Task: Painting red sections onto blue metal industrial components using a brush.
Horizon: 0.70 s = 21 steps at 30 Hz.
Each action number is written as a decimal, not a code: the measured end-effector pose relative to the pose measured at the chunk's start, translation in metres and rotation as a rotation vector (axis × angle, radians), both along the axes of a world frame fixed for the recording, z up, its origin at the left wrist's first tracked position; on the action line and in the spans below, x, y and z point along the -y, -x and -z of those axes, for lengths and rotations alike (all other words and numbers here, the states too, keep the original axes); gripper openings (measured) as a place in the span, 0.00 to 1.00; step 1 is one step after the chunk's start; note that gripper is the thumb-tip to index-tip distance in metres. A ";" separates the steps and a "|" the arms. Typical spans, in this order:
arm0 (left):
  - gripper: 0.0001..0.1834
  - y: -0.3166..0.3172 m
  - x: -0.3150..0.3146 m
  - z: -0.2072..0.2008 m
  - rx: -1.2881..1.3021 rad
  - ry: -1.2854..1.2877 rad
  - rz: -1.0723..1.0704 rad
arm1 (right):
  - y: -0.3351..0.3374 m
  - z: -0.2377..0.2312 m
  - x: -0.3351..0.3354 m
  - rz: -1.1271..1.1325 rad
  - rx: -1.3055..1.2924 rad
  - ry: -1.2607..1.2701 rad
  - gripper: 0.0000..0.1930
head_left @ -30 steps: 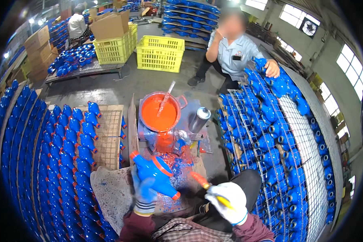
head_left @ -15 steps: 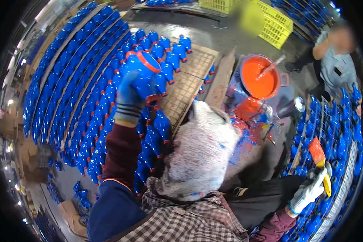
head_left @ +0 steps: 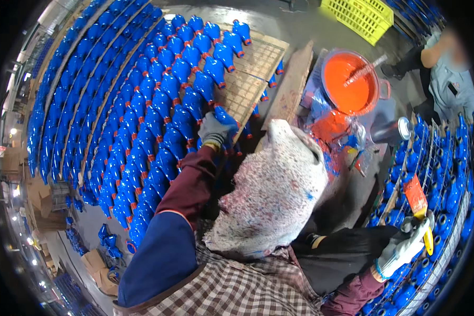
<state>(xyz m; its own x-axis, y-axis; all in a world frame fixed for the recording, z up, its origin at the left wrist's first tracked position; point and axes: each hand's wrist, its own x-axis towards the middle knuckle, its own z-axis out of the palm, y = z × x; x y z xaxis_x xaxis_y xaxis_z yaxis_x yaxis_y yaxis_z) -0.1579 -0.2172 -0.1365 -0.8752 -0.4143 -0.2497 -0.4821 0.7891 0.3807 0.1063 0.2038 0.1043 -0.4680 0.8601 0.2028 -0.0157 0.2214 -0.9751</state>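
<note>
My left hand (head_left: 214,130), in a grey glove, is low at the near right edge of the rack of glossy blue parts. Its fingers are closed on a blue bottle-shaped part (head_left: 227,120), partly hidden by the glove. Similar blue parts (head_left: 190,102) with orange-red ends lie in rows just beyond and to the left. Off to the right, my gloved right hand (head_left: 405,243) grips a paintbrush (head_left: 417,199) by its yellow handle, the orange-coated bristles pointing up. A white cloth (head_left: 271,192) spotted with paint covers my lap.
A pot of orange paint (head_left: 349,84) with a stirring stick stands ahead right, beside a metal can (head_left: 392,130). A wooden board (head_left: 287,89) lies left of the pot. More blue parts fill a rack (head_left: 450,179) at right. A person (head_left: 450,73) sits beyond; a yellow crate (head_left: 361,18) is behind.
My left hand has come down and nearer from above the rack, bringing the blue part with the orange rim to the rack's edge. The right hand still holds the brush in nearly the same place.
</note>
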 end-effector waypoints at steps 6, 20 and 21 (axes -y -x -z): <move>0.34 0.013 -0.051 -0.027 -0.013 0.159 0.110 | -0.008 -0.013 0.008 0.201 -0.147 -0.030 0.19; 0.32 -0.043 0.017 0.000 -0.278 0.078 0.413 | -0.087 -0.099 -0.028 0.345 -0.163 -0.236 0.13; 0.32 -0.045 0.047 0.008 -0.310 0.110 0.366 | -0.093 -0.100 -0.050 0.260 -0.179 -0.335 0.13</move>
